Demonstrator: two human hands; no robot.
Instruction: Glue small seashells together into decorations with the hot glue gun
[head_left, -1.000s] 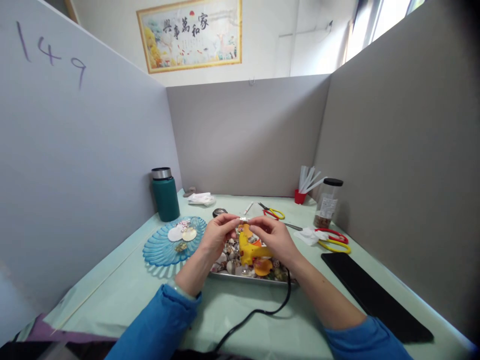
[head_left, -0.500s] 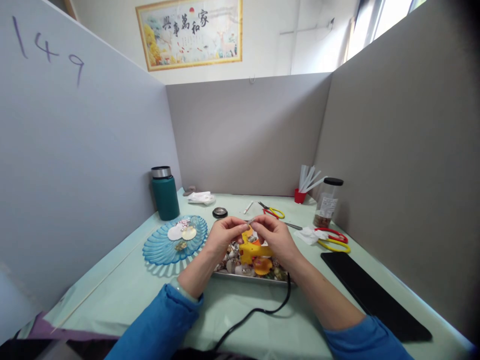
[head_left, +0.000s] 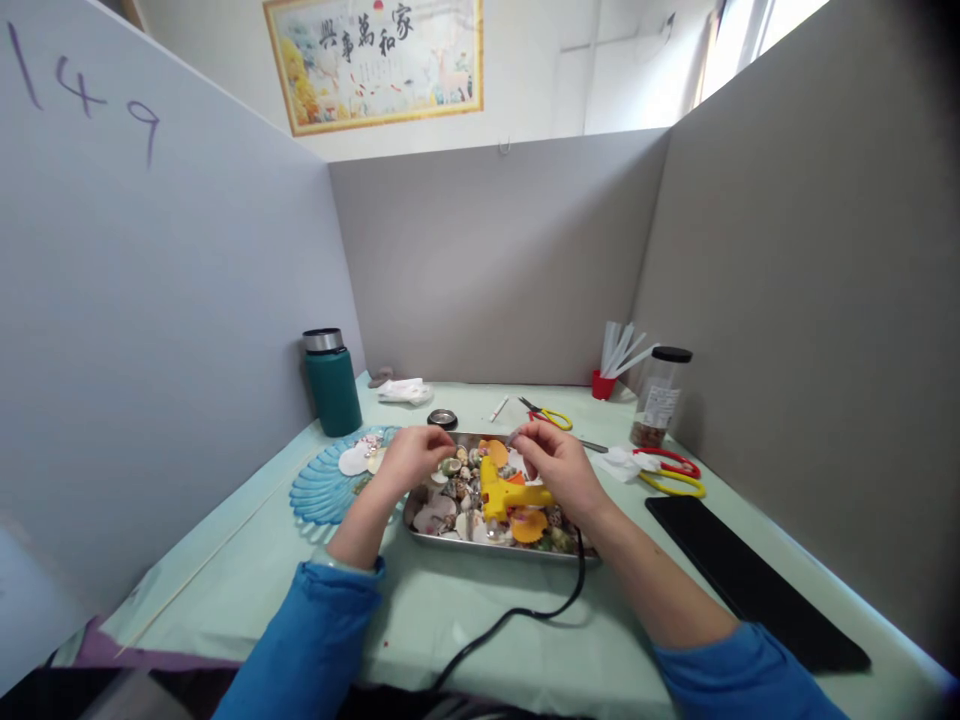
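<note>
We locate the piece (head_left: 515, 437), small and too blurred to identify, at the centre of the frame over the far side of the tray (head_left: 480, 547). The right hand (head_left: 559, 465) appears to pinch it between thumb and forefinger. The left hand (head_left: 416, 457) is held well apart from it, left of centre, over the gap between plate (head_left: 319, 490) and tray; its fingertips are drawn together, but we cannot tell whether they grip anything. The glue gun (head_left: 495, 497) lies on the shells (head_left: 435, 515), just below the right hand in the frame, and its cord (head_left: 517, 610) runs to the bottom centre.

For sound handling, we advise the following. Hold the piece by its edge with light, even pressure, as a hard squeeze may flip it away. Keep the fingers clear of the glue gun, which we judge could be hot. Keep the right forearm off the cord to avoid dragging the glue gun. Guard against drops: a piece this small could be lost among the shells
</note>
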